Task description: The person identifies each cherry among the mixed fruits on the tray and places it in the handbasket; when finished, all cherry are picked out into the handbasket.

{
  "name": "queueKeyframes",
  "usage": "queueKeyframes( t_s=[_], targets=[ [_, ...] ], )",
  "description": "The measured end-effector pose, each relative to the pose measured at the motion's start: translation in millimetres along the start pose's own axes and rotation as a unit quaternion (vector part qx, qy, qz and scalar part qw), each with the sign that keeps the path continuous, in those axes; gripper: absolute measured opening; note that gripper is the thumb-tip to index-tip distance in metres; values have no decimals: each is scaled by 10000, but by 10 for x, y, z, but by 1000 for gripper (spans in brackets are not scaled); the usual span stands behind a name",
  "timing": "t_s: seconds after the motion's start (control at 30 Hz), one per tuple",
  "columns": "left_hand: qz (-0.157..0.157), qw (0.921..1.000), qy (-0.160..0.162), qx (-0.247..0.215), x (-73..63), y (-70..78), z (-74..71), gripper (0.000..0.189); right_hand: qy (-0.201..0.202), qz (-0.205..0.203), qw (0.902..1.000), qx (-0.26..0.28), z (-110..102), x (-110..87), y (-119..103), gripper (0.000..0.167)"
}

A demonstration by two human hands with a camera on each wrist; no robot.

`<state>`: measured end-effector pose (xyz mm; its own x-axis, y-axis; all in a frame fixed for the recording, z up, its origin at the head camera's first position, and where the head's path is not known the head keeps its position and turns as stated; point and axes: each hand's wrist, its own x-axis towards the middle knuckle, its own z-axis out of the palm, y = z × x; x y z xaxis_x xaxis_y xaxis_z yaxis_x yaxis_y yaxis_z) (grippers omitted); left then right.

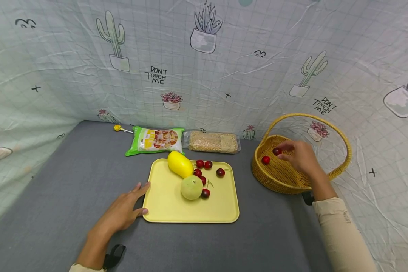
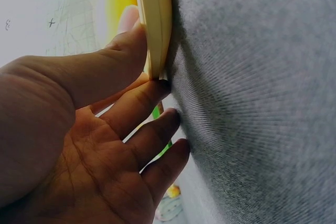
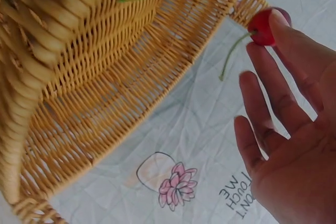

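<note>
My right hand (image 1: 298,155) pinches a dark red cherry (image 3: 264,26) by thumb and fingertips, over the wicker basket (image 1: 262,172). The cherry's green stem hangs free in the right wrist view. Another red cherry (image 1: 266,160) lies inside the basket. At the left edge of the yellow tray (image 1: 166,211), my left hand (image 1: 122,209) touches the rim with its thumb and fingers, the other fingertips on the grey table. On the tray are a yellow mango-like fruit (image 1: 180,164), a round pale green fruit (image 1: 192,187) and several cherries (image 1: 220,172).
Behind the tray lie a green-and-white food packet (image 1: 159,139) and a clear pack of grains (image 1: 212,142). A yellow lollipop (image 1: 117,128) is at the back left. The basket's tall handle (image 1: 347,143) arches up beside the right arm. A patterned cloth (image 1: 224,75) stands behind the table.
</note>
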<state>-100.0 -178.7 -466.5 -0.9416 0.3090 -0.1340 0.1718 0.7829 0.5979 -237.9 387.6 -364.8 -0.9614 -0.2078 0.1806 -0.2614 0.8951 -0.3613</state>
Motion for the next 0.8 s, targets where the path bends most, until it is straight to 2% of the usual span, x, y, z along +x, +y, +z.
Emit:
queueKeyframes(
  t_s=[0.2, 0.4, 0.6, 0.8],
  targets=[
    [-3, 10000, 30, 40, -6, 1, 5, 88, -607, 119, 9981, -49, -72, 144, 59, 31],
    [-45, 10000, -1, 49, 0, 5, 0, 89, -988, 236, 9948, -40, -113, 294, 156, 29],
    [-44, 10000, 19, 71, -4, -2, 3, 88, -1243, 511, 9909, -58, -80, 407, 266, 33],
    [-16, 10000, 20, 54, -13, 1, 0, 88, -1332, 449, 9900, -114, -19, 465, 347, 32]
  ],
)
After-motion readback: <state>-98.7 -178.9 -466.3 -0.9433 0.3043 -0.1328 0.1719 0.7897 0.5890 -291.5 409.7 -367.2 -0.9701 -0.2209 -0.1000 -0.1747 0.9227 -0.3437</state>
